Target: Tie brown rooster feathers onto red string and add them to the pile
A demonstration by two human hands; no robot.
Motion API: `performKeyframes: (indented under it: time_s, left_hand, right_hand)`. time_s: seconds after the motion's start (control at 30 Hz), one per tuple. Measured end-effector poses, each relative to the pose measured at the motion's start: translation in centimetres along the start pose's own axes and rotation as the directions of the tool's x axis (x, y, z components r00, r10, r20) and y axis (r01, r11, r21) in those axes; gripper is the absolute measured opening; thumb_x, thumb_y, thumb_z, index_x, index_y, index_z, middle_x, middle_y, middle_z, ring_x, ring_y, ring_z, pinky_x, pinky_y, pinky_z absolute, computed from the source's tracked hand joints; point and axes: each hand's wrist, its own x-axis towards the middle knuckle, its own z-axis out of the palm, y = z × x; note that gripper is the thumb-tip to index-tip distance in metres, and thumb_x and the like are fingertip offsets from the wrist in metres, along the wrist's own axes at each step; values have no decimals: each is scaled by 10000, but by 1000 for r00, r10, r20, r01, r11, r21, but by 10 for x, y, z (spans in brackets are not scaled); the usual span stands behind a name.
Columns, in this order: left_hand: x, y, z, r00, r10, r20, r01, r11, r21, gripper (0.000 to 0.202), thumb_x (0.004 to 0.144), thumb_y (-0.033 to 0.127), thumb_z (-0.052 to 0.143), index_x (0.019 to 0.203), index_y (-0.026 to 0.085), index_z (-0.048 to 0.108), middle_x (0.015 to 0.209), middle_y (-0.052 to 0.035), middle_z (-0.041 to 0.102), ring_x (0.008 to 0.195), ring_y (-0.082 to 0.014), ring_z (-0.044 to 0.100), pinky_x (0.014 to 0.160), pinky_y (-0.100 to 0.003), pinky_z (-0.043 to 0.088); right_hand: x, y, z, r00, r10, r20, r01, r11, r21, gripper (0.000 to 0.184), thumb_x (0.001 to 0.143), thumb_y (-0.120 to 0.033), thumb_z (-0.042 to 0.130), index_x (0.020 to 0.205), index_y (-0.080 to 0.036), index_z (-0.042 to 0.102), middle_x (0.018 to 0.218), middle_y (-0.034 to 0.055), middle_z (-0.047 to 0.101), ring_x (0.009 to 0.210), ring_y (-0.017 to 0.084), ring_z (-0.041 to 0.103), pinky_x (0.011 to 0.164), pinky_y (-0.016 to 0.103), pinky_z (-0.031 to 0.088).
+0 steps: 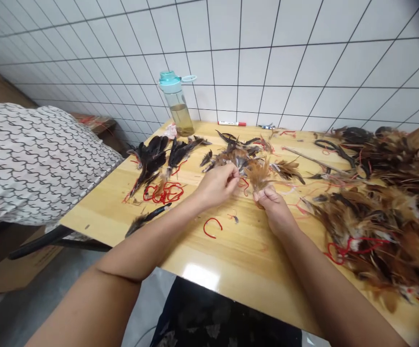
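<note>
Over the middle of the wooden table point(231, 260), my left hand point(216, 185) is closed in a pinch on a thin red string point(244, 183) next to a small feather pile point(238, 154). My right hand point(272, 205) is closed around the base of a brown feather bundle point(258, 176) that fans upward. The two hands are close together, almost touching.
Black feather bundles point(155, 156) and loose red strings point(166, 193) lie at left. A large heap of brown feathers point(383, 207) fills the right. A water bottle point(176, 103) stands by the tiled wall, beside a red marker point(231, 124). A patterned cushion point(32, 159) sits at left.
</note>
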Motion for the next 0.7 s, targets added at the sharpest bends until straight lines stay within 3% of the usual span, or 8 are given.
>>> performKeyframes:
  time_s: [0.13,0.33,0.57,0.7]
  left_hand:
    - [-7,7,23,991,94,-99,-91,995,34,51,850,158,478,806,174,500,744,-23,594,693,-142,533,647,-261,392]
    - [-14,1,25,984,115,-137,-113,993,21,54,841,135,479,809,174,498,734,-17,585,684,-135,528,645,-253,390]
    - [-19,-7,22,994,109,-28,-109,994,10,61,882,154,478,838,168,518,762,-10,596,700,-123,536,671,-244,398]
    - [-22,-6,21,988,155,28,-156,986,50,78,907,165,449,854,170,506,796,-27,600,741,-140,544,702,-264,414]
  right_hand:
    - [-1,-6,2,999,-15,39,13,999,49,341,836,-464,525,619,-201,521,732,10,438,762,171,441,771,311,375]
    - [0,-6,3,986,109,127,-121,989,90,372,782,-526,573,619,-199,501,675,1,540,652,136,462,667,278,377]
    - [6,-5,1,954,290,-77,-271,943,193,306,753,-487,577,674,-201,503,534,-25,532,457,92,410,480,227,315]
    - [7,0,0,932,325,-158,-318,946,69,251,795,-422,506,658,-214,472,479,-39,481,429,102,388,463,230,296]
